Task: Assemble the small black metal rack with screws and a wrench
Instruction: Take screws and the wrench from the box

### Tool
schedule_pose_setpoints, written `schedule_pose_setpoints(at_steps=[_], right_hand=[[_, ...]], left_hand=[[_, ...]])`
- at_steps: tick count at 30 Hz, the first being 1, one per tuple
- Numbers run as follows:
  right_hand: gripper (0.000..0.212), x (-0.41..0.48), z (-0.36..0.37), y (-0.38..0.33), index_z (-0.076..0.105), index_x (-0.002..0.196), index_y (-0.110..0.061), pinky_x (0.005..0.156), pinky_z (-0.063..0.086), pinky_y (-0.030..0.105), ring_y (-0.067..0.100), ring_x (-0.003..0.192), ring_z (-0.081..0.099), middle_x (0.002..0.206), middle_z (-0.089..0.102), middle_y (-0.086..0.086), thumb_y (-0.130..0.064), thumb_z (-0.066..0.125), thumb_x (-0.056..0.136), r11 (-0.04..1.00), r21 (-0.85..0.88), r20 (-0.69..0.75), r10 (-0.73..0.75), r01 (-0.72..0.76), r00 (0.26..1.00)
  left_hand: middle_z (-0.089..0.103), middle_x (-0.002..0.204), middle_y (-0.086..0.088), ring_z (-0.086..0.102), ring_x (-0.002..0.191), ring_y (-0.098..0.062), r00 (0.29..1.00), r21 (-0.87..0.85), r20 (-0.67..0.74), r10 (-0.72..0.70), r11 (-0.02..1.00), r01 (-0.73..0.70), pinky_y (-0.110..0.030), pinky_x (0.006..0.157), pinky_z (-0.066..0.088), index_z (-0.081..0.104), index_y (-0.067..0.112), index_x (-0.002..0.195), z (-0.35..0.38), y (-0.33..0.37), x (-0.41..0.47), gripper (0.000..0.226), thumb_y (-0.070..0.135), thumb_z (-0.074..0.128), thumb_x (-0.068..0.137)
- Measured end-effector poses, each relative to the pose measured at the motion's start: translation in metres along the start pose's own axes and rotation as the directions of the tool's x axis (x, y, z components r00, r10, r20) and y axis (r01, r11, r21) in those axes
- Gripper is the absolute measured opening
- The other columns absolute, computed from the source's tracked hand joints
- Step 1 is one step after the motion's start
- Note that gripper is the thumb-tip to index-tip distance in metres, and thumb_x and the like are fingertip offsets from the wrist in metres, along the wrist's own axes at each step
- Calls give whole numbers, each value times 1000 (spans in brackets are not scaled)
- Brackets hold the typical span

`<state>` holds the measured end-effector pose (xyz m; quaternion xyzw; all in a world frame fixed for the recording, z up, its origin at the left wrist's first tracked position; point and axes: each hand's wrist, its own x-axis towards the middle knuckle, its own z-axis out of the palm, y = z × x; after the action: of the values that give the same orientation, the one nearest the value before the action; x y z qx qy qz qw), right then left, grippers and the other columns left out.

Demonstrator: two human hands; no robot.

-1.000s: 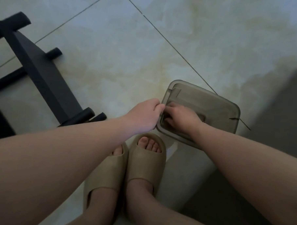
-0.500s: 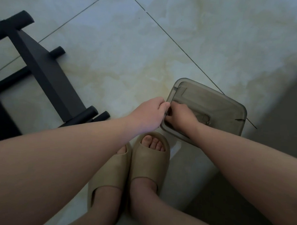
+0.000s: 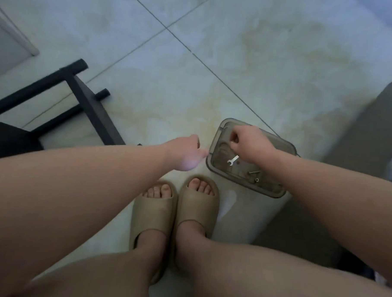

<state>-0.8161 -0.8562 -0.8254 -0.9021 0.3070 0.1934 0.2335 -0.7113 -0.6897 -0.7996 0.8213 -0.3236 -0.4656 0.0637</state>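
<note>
1. The wrench [image 3: 233, 160] lies flat in the smoky plastic container [image 3: 278, 192] on the floor. Its long axis runs on a diagonal, the open jaw towards the container's near-left corner and the other end slipping under my right hand [image 3: 250, 146].
2. My right hand hangs over the container's far-left part, fingers curled, thumb and forefinger pinched narrow on a small piece [image 3: 232, 141] that is too tiny to identify.
3. My left hand [image 3: 185, 154] sits just left of the container, thumb reaching towards its rim, fingers loosely curled with nothing showing in them.
4. A screw [image 3: 253, 172] and a nut [image 3: 256, 179] lie in the container's near part, close together, on the near side of the wrench.
5. The black rack [image 3: 89, 107] lies well to the left of the container, its flat bar angled from far-left to near-right with round tubes crossing it. The picture's edge cuts it off, and my left forearm hides its near end.
6. My tan sandals [image 3: 197, 204] stand just beside the container's near-left side.
7. The container sits on a pale glossy tile floor [image 3: 261, 61] with yellowish marbling and dark grout lines. To its right is a dark grey mass [image 3: 371, 133], blurred and cut off.
</note>
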Motion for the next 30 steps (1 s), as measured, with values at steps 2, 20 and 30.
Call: schedule_pose_setpoints(at_steps=[2,20,30], right_hand=[[12,-19,-31,-16,65,98,-14,77,53,35,31,92,63,100,68,10,-15,55,92,999,7,-77,-31,32,997],[19,-150,-100,-199,63,76,-22,63,49,29,10,57,60,68,67,0,-9,70,87,921,147,-10,-362,360,932],[10,-87,-39,-236,67,84,-13,81,63,46,32,82,74,78,75,12,-4,63,87,927,225,230,-349,299,908]], left_hand=[[57,136,-14,53,123,-32,1000,109,-6,11,994,-10,-33,89,39,47,10,138,-20,3,-30,48,44,39,105],[73,106,-1,72,96,-20,943,-351,-151,-297,908,230,-38,88,57,58,12,129,-72,-74,-251,35,33,45,105],[72,111,-3,69,92,-18,926,-444,-124,-356,855,269,-39,89,55,63,8,125,-88,-154,-182,33,30,50,103]])
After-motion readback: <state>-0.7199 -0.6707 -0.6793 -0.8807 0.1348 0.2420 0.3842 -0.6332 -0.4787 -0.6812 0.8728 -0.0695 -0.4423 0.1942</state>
